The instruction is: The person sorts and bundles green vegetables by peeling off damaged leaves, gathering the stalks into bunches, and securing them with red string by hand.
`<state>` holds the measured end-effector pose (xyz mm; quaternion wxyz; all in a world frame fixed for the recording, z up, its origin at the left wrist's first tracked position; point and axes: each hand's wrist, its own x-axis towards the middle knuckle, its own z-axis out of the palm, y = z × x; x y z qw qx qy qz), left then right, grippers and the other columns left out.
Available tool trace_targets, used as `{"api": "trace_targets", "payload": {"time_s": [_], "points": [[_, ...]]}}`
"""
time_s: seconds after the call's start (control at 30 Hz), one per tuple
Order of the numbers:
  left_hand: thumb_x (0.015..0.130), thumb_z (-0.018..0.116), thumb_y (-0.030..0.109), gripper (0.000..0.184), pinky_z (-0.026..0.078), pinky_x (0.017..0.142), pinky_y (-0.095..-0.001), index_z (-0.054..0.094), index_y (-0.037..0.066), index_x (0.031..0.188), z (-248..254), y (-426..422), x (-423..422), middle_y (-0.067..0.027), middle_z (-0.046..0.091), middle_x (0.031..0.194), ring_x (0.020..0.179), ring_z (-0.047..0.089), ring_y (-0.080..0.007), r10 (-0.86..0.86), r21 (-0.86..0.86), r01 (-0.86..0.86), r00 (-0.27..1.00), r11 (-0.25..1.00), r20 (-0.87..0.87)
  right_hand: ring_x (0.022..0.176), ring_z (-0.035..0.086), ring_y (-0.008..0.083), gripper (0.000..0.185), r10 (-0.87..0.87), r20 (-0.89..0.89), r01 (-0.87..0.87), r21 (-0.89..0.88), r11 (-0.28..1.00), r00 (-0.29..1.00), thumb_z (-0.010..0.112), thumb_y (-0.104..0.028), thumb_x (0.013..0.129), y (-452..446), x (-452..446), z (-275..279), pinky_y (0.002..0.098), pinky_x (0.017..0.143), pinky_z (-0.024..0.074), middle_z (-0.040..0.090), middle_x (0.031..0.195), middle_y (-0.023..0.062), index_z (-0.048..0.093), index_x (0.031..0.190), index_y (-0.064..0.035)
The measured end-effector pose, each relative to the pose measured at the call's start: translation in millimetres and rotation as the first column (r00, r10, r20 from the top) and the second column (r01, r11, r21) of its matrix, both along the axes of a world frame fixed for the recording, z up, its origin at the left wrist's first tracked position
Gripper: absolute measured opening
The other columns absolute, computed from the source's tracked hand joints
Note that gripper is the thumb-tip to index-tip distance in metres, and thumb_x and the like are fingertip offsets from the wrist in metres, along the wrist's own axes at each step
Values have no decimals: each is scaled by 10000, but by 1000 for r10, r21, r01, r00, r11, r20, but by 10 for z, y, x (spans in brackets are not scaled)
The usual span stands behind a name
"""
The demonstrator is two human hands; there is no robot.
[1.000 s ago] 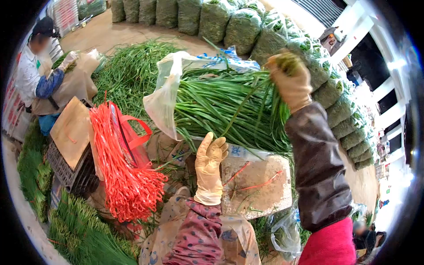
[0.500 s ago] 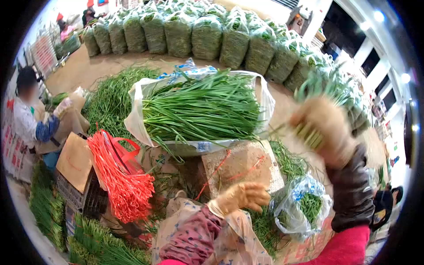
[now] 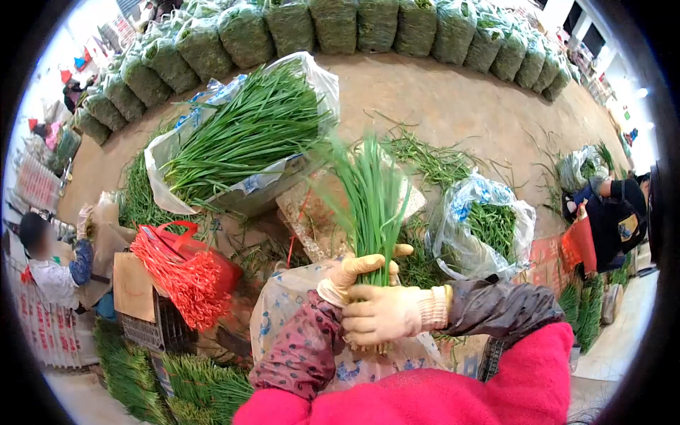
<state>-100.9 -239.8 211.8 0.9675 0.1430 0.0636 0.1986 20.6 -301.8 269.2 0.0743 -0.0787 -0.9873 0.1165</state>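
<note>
Upright in front of my body stands a bunch of green chives [image 3: 373,212], its leaf tips blurred and its pale lower ends down at my lap. My left hand [image 3: 358,270], in a tan glove, is closed around the stalks. Just below and across the front, my gloved right hand [image 3: 386,312] also wraps the bunch; some of its fingers overlap my left hand. Beyond it lies a stained board [image 3: 312,219]. A large white plastic bag [image 3: 324,88] to the upper left holds long chives [image 3: 248,124] laid flat.
Red ties [image 3: 177,273] hang over a dark crate [image 3: 159,329] at left, near a seated person [image 3: 57,273]. A clear bag [image 3: 524,234] of greens stands at right. Trimmed chive bundles [image 3: 205,386] lie lower left. Filled sacks [image 3: 290,32] line the back.
My right hand has come down from the raised right side with the chives to my front. My left hand, open before, has closed on them. The view has turned right and downward.
</note>
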Motion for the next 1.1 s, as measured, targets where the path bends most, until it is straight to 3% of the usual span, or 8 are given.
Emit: {"api": "trace_targets", "payload": {"time_s": [0.23,0.33,0.53,0.77,0.9,0.93,1.0,1.1], "points": [[721,737,90,483,520,765,-303,575,11,1170,47,412,228,-82,651,1010,803,629,-150,161,416,-7,927,909,-337,1102,554,230,653,-923,-58,669,-673,317,379,817,-210,671,-94,1034,183,360,964,425,593,1153,100,537,1248,-87],[741,717,47,430,524,759,-302,580,16,1147,85,506,526,-79,647,975,875,623,-167,285,587,-58,910,807,-302,1113,534,166,740,-934,170,302,-950,-71,314,808,-123,691,227,1201,-121,313,956,419,599,1188,69,448,1329,-14],[684,777,49,558,465,895,-304,534,40,1186,18,845,929,-32,610,1079,1007,556,-137,483,849,382,702,366,-523,1051,565,160,785,-968,-243,-21,-970,242,68,829,-50,648,1021,1384,-440,312,879,485,587,1195,34,460,1341,-59],[952,444,317,346,531,770,-392,554,64,1161,-573,1241,1054,-67,631,1029,872,618,-225,167,-82,-231,866,969,-471,903,600,193,555,-971,-188,271,-936,223,149,857,-150,599,1439,1219,-1347,339,779,508,656,972,66,623,1093,-55],[942,490,337,314,529,717,-386,612,53,997,-1624,1549,994,-70,669,928,778,635,-198,534,856,149,725,495,-435,917,601,239,456,-966,-210,518,-815,259,153,720,-247,745,1668,1215,-1485,364,807,497,643,1040,116,596,1123,-25],[939,502,342,318,528,704,-384,626,50,956,-1891,1518,992,-70,678,903,755,639,-191,585,932,269,725,244,-363,913,602,247,424,-956,-212,692,-660,292,201,688,-258,782,1584,1213,-1343,367,802,494,642,1047,133,594,1119,-16],[854,603,320,395,476,863,-425,530,45,1128,-1859,1500,807,-119,584,1110,955,573,-260,286,603,157,769,782,-571,881,609,248,381,-950,-191,858,-413,305,246,665,-260,809,1514,1092,-831,362,771,491,647,1021,158,605,1087,-8],[677,781,210,773,415,975,-382,396,47,1328,-941,1204,682,-181,540,1212,1092,533,-327,805,816,531,368,229,-465,802,625,191,287,-978,-192,711,-676,196,87,681,-186,789,1586,1032,-585,318,695,493,678,916,138,650,1023,-24]]}}
